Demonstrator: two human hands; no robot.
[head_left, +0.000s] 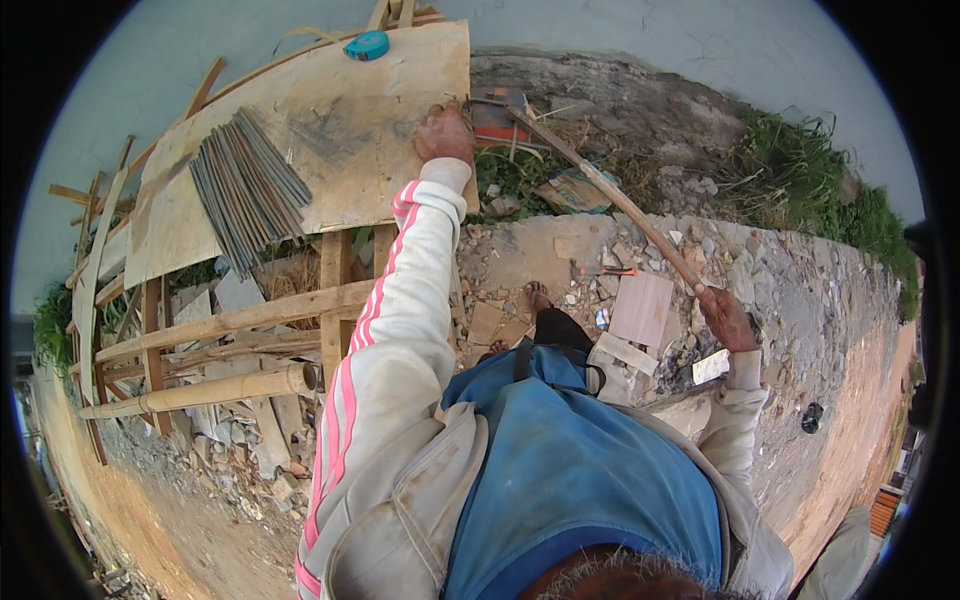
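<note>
Grip: right hand (727, 318) clasps 1 pole (602, 180), left hand (444, 134) curls on 1 board (365, 165), hold unclear.

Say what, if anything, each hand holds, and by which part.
Right hand: long wooden-handled tool, gripped at its butt end. Left hand: on the plywood sheet; whether it grips anything can't be told.

No word, number or sign can be read anywhere in the scene. On the blue tape measure (366, 45), which lies near the far edge of the wooden board (345, 115) at the left, any marking is too small to tell. The crumpled coloured packaging (578, 192), on the ground to the right of this board, shows some patches of colour, but they form no letters that can be read.
</note>
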